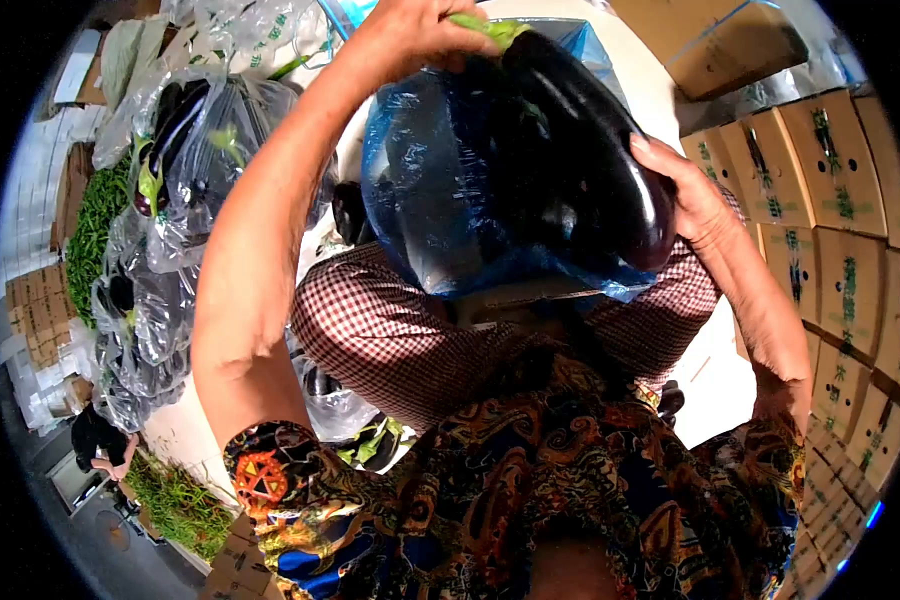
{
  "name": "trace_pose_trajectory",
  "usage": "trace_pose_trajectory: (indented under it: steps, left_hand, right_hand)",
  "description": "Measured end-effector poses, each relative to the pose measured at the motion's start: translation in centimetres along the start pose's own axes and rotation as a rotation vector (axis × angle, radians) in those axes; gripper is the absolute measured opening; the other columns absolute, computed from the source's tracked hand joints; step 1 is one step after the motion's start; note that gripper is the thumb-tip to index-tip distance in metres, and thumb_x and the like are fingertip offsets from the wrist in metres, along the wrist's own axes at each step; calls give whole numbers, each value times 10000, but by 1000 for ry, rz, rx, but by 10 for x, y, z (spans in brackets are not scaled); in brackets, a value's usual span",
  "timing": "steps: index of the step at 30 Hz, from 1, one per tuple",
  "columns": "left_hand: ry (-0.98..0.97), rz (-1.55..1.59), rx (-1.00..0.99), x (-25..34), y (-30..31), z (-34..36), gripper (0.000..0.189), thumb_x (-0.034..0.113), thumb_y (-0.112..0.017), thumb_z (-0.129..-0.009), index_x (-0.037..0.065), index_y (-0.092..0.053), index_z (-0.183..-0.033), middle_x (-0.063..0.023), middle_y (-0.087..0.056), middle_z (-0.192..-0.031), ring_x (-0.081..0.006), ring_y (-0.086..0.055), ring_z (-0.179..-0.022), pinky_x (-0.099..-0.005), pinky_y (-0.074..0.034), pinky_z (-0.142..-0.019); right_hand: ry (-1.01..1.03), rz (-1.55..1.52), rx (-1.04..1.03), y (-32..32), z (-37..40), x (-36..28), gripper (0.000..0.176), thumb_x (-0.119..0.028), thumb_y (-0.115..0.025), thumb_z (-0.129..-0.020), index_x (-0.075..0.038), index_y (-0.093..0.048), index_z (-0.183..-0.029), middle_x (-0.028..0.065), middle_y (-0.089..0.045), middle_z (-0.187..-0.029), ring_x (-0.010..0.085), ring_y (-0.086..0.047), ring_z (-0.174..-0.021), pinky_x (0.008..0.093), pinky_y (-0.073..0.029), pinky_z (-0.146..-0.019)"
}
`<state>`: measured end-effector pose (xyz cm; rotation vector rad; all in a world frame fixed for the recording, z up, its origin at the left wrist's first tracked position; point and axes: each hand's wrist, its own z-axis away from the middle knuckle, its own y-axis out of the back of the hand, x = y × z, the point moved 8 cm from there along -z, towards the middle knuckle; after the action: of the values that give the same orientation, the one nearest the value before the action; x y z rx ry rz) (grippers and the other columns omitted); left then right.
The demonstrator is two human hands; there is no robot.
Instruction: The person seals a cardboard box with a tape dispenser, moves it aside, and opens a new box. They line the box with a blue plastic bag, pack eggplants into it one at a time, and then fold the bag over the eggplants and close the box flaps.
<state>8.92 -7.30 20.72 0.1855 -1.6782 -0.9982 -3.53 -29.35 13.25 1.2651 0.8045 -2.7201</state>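
A large glossy dark eggplant [595, 120] lies slanted over a blue plastic bag [410, 180] in front of my lap. My left hand [415, 40] is closed around its green stem end at the top. My right hand [688, 190] grips its rounded lower end, thumb on the near side and the other fingers mostly hidden behind. More dark, shiny shapes show beside it over the bag, but their outlines blend together. The blue bag spreads under the eggplant, its rim rising behind at the top.
Clear plastic bags of eggplants [175, 150] are piled on the left, beside green chili peppers [98, 235]. Cardboard boxes [835, 165] are stacked along the right, and another carton [710, 45] stands at upper right. Loose eggplants [378, 450] lie near my left knee. Another person [100, 440] is at far left.
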Motion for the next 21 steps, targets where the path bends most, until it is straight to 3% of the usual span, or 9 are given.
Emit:
trace_pose_trajectory:
  steps: [1, 3, 6, 9, 13, 16, 17, 19, 21]
  left_hand:
    - [7, 44, -46, 1, -2, -6, 253, 267, -673, -824, 69, -681, -981, -22, -643, -733, -95, -608, -634, -238, -483, -588]
    - [163, 317, -170, -3, -9, -9, 177, 173, -623, -820, 7, -679, -845, -130, -628, -814, -217, -605, -751, -321, -481, -602]
    - [84, 480, -262, -21, -35, -19, 213, 194, -619, -830, 6, -665, -919, -116, -639, -795, -215, -617, -753, -317, -484, -624]
    - [-20, 311, -185, -37, -43, -21, 273, 271, -652, -842, 59, -663, -1013, -26, -640, -773, -108, -607, -662, -245, -484, -608]
    - [-22, 67, -166, -56, -42, -22, 254, 268, -617, -865, 50, -652, -989, -41, -638, -798, -118, -616, -723, -246, -495, -651]
    - [3, 49, -230, -62, -48, -21, 212, 208, -616, -854, 44, -644, -986, -56, -638, -790, -129, -627, -678, -279, -525, -633]
    - [2, -1, -239, -61, -47, -20, 206, 193, -618, -850, 42, -642, -989, -59, -638, -789, -131, -631, -667, -285, -530, -628]
    - [-176, -83, -215, -58, -64, -16, 225, 142, -622, -825, 30, -640, -1019, -114, -659, -844, -180, -665, -628, -303, -544, -616]
    - [-69, -105, -219, -72, -72, -19, 256, 141, -627, -813, 18, -636, -1037, -142, -668, -875, -186, -659, -588, -311, -544, -603]
  right_hand:
    - [8, -22, 63, -1, 4, -4, 406, -368, -669, -831, -16, -633, -1031, 84, -679, -895, 163, -657, -761, 299, -542, -737]
    - [-28, 36, 59, 6, 2, 1, 476, -380, -681, -817, -15, -598, -1112, 90, -664, -948, 163, -647, -824, 304, -538, -747]
    - [-101, 199, 163, 5, -1, 18, 697, -397, -706, -788, -22, -444, -1315, 121, -592, -1134, 192, -602, -975, 331, -519, -822]
    - [-133, 126, 148, -10, -8, 24, 706, -365, -722, -785, -6, -433, -1319, 113, -593, -1128, 197, -605, -967, 329, -516, -833]
    - [-160, 80, 71, -19, -41, 40, 585, -301, -735, -784, -10, -472, -1218, 101, -618, -1065, 172, -617, -914, 316, -536, -794]
    - [-154, 58, 80, -20, -62, 61, 735, -249, -754, -769, 1, -368, -1343, 132, -588, -1174, 216, -600, -1001, 342, -536, -802]
    - [-167, 83, 90, -21, -66, 73, 529, -183, -705, -822, -70, -449, -1270, 77, -604, -1113, 184, -601, -979, 355, -548, -771]
    - [-184, 222, 50, -21, -79, 99, 552, -184, -714, -815, -78, -441, -1283, 69, -581, -1153, 170, -556, -1052, 339, -508, -843]
    - [-117, 242, 71, -21, -84, 101, 664, -235, -741, -787, -25, -386, -1307, 86, -565, -1167, 182, -510, -1103, 332, -424, -942]
